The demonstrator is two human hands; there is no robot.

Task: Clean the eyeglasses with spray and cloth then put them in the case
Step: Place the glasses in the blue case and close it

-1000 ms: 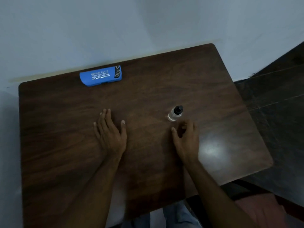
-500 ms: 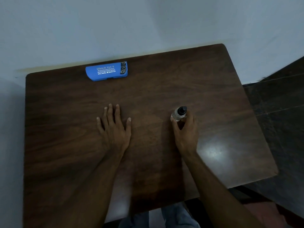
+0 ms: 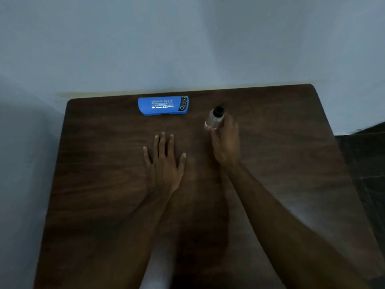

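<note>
A small clear spray bottle point(image 3: 215, 117) with a black cap is in my right hand point(image 3: 226, 142), whose fingers wrap its lower part; the bottle is tilted, its cap pointing away from me. My left hand point(image 3: 164, 163) lies flat on the dark wooden table point(image 3: 291, 163), palm down, fingers spread, holding nothing. A closed blue eyeglass case point(image 3: 163, 106) with white lettering lies at the table's far edge, to the left of the bottle. No eyeglasses and no cloth show in the frame.
A pale wall runs right behind the table's far edge. Dark floor lies past the right edge. The table's left edge stands close to another pale wall.
My right hand reached the bottle, closed on it and has carried it toward the far edge, near the case. My left hand stays flat. The camera view has shifted.
</note>
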